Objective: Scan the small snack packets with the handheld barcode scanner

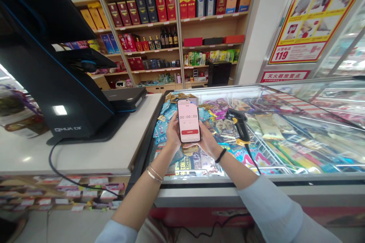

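Note:
Both my hands hold a smartphone (189, 123) upright above the glass top of a chest freezer. Its screen reads 00:00:00 over a red button. My left hand (172, 133) grips the phone's left edge, and two bangles circle that wrist. On the phone's right and lower edge is my right hand (207, 139), with a black band round the wrist. The fingers behind the phone are hidden. A black and yellow barcode scanner (241, 126) lies on the glass to the right of my right hand, its cable running toward the front edge.
A chest freezer (211, 183) with packaged frozen goods under its glass stretches to the right. At left, a white counter (97, 161) carries a black checkout terminal (71, 95) and jars (19, 114). Shelves of boxed bottles (148, 9) stand behind. A cable (82, 186) hangs off the counter.

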A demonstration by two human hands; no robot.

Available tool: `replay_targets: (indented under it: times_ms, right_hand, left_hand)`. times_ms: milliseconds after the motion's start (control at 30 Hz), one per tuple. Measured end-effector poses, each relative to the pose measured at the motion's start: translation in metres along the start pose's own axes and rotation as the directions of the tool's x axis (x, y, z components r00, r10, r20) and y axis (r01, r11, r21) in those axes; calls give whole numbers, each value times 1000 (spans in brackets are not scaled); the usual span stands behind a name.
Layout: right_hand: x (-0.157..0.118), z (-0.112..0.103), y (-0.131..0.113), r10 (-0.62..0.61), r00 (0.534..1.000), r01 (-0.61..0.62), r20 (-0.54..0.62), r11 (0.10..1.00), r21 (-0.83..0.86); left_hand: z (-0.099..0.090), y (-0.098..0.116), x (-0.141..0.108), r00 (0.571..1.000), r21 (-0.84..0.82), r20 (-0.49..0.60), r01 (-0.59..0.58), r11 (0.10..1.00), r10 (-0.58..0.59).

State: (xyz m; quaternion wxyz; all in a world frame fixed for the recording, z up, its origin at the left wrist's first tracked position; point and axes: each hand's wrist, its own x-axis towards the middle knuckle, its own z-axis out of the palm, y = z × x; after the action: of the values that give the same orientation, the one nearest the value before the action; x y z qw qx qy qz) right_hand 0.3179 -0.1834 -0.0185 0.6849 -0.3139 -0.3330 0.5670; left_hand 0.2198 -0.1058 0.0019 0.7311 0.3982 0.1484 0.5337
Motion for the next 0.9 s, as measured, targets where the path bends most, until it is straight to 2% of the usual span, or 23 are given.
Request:
replay_targets:
  times_ms: [300,567,767,900]
  right_hand:
    - [1,-2,2,-14,999,14,33,1000,-5]
    - [-3,4,-3,-26,1000,26,7,1000,-3]
    - [-10,4,-6,-53,989,69,142,991,-114]
    - [-9,1,-3,-93,979,124,180,977,-173]
  left_hand:
    - [2,1,0,1000,4,-2,10,1000,-10]
    - [0,1,0,1000,-29,1,30,999,-30]
    - [-1,3,3,997,-89,-51,57,994,-62]
    - [-3,3,5,995,-105,-52,84,991,-90]
